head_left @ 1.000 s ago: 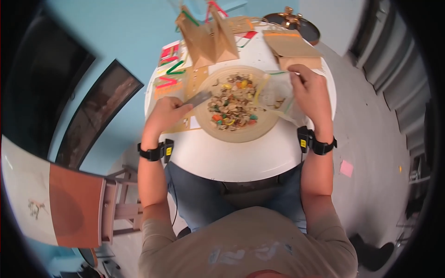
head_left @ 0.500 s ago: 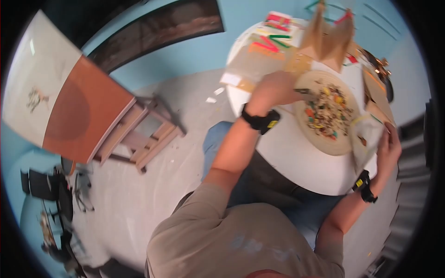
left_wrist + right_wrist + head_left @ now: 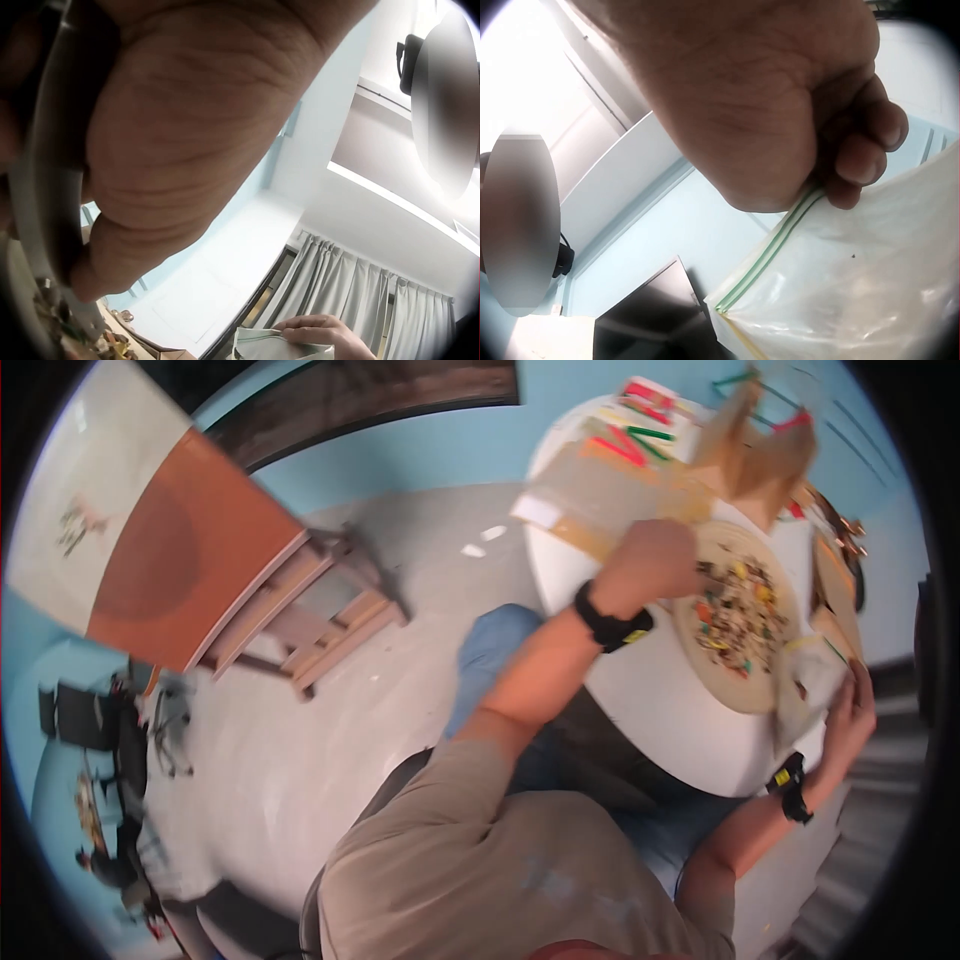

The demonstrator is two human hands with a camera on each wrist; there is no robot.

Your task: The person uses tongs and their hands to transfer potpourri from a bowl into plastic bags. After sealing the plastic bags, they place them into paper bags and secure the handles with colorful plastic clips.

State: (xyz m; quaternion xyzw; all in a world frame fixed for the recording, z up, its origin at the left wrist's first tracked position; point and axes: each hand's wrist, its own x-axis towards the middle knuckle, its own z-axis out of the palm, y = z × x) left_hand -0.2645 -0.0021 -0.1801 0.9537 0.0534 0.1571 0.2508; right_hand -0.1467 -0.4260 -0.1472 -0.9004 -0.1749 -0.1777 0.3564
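Observation:
A round tan dish (image 3: 735,695) on the white table holds a mix of small pale, brown and brightly coloured pieces (image 3: 745,610). My left hand (image 3: 655,565) is over the dish's left edge. In the left wrist view it grips a long, flat grey metal utensil (image 3: 30,195), whose lower end is among the pieces. At the dish's right edge, my right hand (image 3: 850,705) pinches a clear zip bag (image 3: 808,680) by its green-striped seal. Inside the bag, a few dark bits show in the head view.
Behind the dish stands a brown paper bag (image 3: 755,450); a flatter paper bag (image 3: 835,585) lies to the right. Red and green strips (image 3: 648,442) and a red-and-white packet (image 3: 648,402) lie at the back left. A brown wooden table (image 3: 190,550) stands further left.
The head view has swung left, so the table now appears at the right. My left hand has turned over the dish, hiding the utensil. The right hand keeps holding the bag.

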